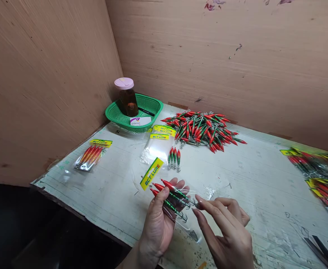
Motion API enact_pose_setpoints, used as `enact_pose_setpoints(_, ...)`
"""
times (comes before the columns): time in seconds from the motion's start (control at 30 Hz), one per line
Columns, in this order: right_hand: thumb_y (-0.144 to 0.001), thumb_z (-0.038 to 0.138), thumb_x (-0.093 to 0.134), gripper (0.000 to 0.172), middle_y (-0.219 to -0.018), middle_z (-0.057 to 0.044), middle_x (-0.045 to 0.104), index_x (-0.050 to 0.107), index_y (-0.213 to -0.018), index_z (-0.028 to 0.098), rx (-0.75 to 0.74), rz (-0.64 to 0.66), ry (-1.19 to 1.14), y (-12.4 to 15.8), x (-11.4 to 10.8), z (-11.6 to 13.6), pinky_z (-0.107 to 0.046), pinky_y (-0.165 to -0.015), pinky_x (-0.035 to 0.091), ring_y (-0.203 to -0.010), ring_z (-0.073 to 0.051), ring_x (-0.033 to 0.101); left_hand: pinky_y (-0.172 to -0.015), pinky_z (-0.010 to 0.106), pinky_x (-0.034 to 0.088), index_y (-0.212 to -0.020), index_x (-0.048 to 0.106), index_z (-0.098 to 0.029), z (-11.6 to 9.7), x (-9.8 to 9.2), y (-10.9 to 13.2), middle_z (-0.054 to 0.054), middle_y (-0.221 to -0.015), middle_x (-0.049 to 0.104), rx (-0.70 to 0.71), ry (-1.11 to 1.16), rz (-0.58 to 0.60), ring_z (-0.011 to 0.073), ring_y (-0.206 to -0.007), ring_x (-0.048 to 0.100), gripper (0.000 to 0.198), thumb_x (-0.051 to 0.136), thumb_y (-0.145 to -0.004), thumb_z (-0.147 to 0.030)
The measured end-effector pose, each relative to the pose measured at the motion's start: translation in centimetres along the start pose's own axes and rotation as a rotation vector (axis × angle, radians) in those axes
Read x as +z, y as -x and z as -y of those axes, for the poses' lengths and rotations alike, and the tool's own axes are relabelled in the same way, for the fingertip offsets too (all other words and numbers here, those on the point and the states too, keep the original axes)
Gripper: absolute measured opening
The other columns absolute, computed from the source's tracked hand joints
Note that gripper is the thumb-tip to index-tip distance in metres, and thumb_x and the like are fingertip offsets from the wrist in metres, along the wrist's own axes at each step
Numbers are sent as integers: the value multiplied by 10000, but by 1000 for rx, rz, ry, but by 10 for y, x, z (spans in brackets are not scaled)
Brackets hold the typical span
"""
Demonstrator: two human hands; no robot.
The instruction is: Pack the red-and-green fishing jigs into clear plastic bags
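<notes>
My left hand is closed, palm up, around a clear plastic bag with a yellow "BCT LURE" header card. Three red and green squid lures lie side by side at this bag, their hooks pointing right; whether each is fully inside is hard to tell. My right hand is by the hook end, thumb and forefinger apart, fingertips close to the hooks. Beyond my hands, several matching lures lie in a short row beside a stack of clear bags with yellow headers.
A large pile of red and green lures lies at the back. A green basket holds a lidded jar and a card. Packed orange lures lie left; filled packs and scissors lie right. Wooden panels enclose the back and left.
</notes>
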State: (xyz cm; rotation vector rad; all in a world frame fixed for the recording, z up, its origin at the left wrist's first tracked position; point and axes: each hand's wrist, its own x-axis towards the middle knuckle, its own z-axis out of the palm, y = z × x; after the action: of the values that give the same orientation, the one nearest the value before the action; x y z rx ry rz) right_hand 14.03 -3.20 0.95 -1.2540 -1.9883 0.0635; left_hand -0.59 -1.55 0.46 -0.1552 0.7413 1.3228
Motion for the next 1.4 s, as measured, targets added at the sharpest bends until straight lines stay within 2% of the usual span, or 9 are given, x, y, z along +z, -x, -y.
enact_pose_setpoints(0.37,-830,115,632,399,-833,-51,675,615,-1214,225,6,-69,23,2,3,2,-361,-690,369,-796,-214,520,-829,319,550,-1002,699,-80,-1,1,1,158,-1015,728,-18,-46,85,230,-910,700,281,685,-776,-246)
enact_pose_setpoints(0.53,-823,73,630,504,-806,-47,663,568,-1290,252,1,-119,35,0,5,5,-350,-667,363,-768,-205,507,-844,303,543,-1010,697,-79,3,-2,1,144,-1023,727,-39,-60,114,225,-938,692,251,666,-809,-226)
enact_pose_setpoints(0.7,-768,36,681,493,-815,-47,674,619,-1220,223,-8,-197,-7,1,7,5,-352,-670,382,-775,-204,522,-832,312,550,-1019,693,-79,7,-8,1,157,-1030,724,-112,17,137,227,-941,693,238,598,-864,-231)
enact_pose_setpoints(0.9,-786,32,635,419,-830,-65,657,620,-1181,169,-83,-78,-32,-10,-6,10,-376,-696,393,-791,-207,513,-785,314,576,-1017,687,-108,2,-5,0,138,-1011,732,-128,96,22,224,-892,709,252,514,-919,-263)
enact_pose_setpoints(1.0,-784,12,610,372,-829,-52,627,631,-1108,194,-113,-122,-100,-25,-9,-1,-363,-693,407,-772,-190,526,-708,306,595,-985,684,-130,-8,-6,-2,99,-959,748,-114,105,-79,211,-834,720,213,494,-927,-208)
enact_pose_setpoints(1.1,-814,41,574,265,-804,-44,597,616,-1017,208,-93,-148,-91,-43,13,-30,-336,-657,425,-739,-182,532,-684,302,600,-990,667,-138,-20,-10,-5,84,-931,752,-50,105,-163,202,-811,723,201,477,-931,-167)
enact_pose_setpoints(1.2,-854,133,536,144,-810,-58,604,597,-971,190,-116,106,-56,-57,56,-64,-311,-631,464,-749,-190,549,-689,306,601,-1025,644,-130,-32,-13,-8,87,-914,752,30,99,-219,193,-798,724,207,460,-930,-126)
enact_pose_setpoints(1.3,-851,157,518,116,-798,-67,612,609,-918,178,-130,202,-50,-62,93,-82,-306,-604,473,-734,-197,556,-692,315,602,-1042,634,-124,-39,-14,-8,92,-914,749,72,91,-227,193,-796,724,205,465,-925,-120)
enact_pose_setpoints(1.4,-857,163,500,104,-784,-69,610,602,-870,171,-120,219,-63,-63,95,-81,-314,-608,473,-724,-197,552,-691,306,601,-1021,642,-123,-40,-14,-6,94,-921,748,81,87,-219,193,-802,723,189,485,-918,-129)
